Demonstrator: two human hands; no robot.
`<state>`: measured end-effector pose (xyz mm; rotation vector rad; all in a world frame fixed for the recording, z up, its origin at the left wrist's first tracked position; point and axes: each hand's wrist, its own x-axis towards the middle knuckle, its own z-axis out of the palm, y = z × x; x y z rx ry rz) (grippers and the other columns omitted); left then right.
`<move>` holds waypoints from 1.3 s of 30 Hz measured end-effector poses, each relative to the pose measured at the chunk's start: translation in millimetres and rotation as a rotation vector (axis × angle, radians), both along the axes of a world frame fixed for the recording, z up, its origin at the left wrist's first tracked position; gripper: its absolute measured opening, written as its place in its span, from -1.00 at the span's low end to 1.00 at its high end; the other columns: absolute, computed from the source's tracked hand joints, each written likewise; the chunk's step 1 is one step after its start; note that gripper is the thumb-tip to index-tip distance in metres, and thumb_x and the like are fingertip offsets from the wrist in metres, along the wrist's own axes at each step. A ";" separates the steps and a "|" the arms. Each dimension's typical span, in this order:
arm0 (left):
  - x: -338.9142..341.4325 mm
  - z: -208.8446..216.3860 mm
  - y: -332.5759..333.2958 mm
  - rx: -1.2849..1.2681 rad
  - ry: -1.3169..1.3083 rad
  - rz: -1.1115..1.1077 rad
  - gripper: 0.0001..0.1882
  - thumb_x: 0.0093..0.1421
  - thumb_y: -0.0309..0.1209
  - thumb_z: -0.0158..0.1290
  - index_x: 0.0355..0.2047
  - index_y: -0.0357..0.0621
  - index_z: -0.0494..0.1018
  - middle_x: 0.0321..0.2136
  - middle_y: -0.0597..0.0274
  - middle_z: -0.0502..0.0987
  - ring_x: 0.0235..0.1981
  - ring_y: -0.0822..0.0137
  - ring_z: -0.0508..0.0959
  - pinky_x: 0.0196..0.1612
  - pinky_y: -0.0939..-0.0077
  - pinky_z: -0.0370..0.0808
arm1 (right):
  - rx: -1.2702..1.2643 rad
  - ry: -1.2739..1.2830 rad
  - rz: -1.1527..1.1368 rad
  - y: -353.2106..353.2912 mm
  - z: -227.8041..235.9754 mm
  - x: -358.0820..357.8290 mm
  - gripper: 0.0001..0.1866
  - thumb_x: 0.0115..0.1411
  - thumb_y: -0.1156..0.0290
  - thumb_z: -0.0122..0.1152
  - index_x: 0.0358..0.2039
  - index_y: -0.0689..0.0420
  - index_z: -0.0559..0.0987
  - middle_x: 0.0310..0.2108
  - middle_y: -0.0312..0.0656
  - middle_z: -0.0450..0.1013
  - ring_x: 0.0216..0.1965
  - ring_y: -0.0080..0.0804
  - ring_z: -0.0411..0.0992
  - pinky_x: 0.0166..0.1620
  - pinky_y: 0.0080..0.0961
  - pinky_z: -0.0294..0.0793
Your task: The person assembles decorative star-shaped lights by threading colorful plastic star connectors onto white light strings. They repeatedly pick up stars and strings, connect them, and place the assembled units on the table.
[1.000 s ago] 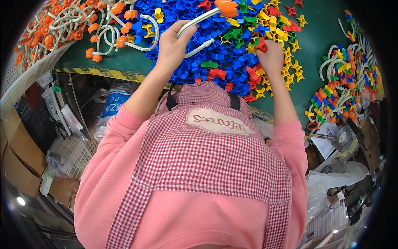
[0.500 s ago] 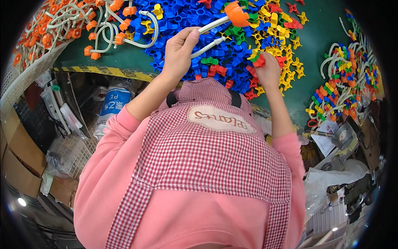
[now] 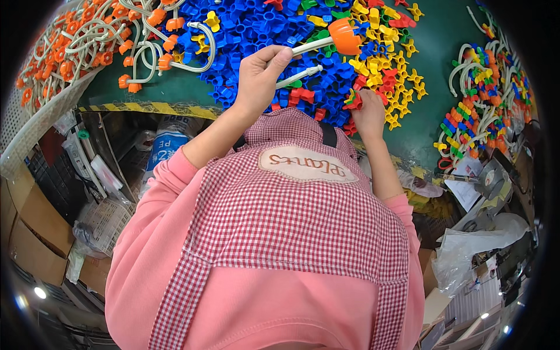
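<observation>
My left hand [image 3: 259, 76] is closed around a pale cord [image 3: 312, 46]. An orange scalloped plastic cup [image 3: 345, 38] sits on the cord's far end, pointing right. The cord's other end [image 3: 306, 74], tapered and bare, sticks out below the same hand. At the near edge of the heap, my right hand [image 3: 370, 115] has its fingers pinched on a few small plastic pieces [image 3: 353, 100], red and green with a bit of yellow. Blue winged plastic pieces [image 3: 245, 35] lie heaped beneath both hands, with yellow pieces [image 3: 402, 87] along the heap's right side.
Many cords with orange cups [image 3: 76, 44] pile up at the left, partly over a pale mesh edge [image 3: 52, 114]. Cords strung with coloured pieces [image 3: 475, 111] lie at the right of the green table [image 3: 429, 76]. Yellow-black tape [image 3: 151, 109] marks its near edge.
My right hand has moved slightly left and nearer to me with the small pieces. My left hand has shifted a little right, and the orange cup has turned and dropped slightly.
</observation>
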<state>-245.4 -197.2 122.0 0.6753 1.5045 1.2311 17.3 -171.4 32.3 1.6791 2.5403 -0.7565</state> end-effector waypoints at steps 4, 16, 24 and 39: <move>1.2 0.4 -1.5 0.003 0.025 0.006 -0.73 0.24 -0.29 -0.01 -0.35 -0.27 0.55 -0.69 0.54 0.24 -0.63 0.67 0.13 -0.56 0.72 0.03 | -0.068 0.369 -0.219 3.3 8.0 -15.6 -0.69 -0.09 0.43 0.30 -0.27 0.17 0.52 -0.14 -0.16 0.43 -0.13 -0.15 0.41 -0.07 -0.39 0.41; 9.6 -2.1 5.6 -0.021 -0.070 -0.067 -0.75 0.18 -0.29 0.07 -0.38 -0.26 0.57 -0.64 0.50 0.39 -0.56 0.67 0.25 -0.51 0.73 0.18 | -0.213 0.624 -0.101 7.7 49.0 -39.9 -0.70 -0.10 0.41 0.34 -0.29 0.17 0.58 0.02 0.00 0.38 -0.07 -0.17 0.45 -0.06 -0.41 0.42; 2.7 -10.9 2.3 -0.062 -0.124 -0.086 -0.74 0.18 -0.28 0.06 -0.42 -0.24 0.57 -0.72 0.53 0.29 -0.69 0.68 0.17 -0.63 0.71 0.02 | -0.337 0.751 0.060 2.5 64.2 -39.5 -0.73 -0.06 0.43 0.33 -0.31 0.22 0.55 -0.02 0.01 0.41 -0.01 -0.20 0.42 -0.02 -0.42 0.41; 8.2 1.0 11.0 0.178 -0.509 -0.288 -0.67 0.13 -0.24 0.09 -0.43 -0.36 0.54 -0.77 0.45 0.26 -0.73 0.64 0.11 -0.65 0.66 -0.05 | -0.564 0.503 0.064 30.1 91.2 -17.4 -0.42 -0.21 0.09 0.45 -0.22 0.17 0.52 -0.35 -0.11 0.50 -0.34 -0.17 0.47 -0.23 -0.40 0.44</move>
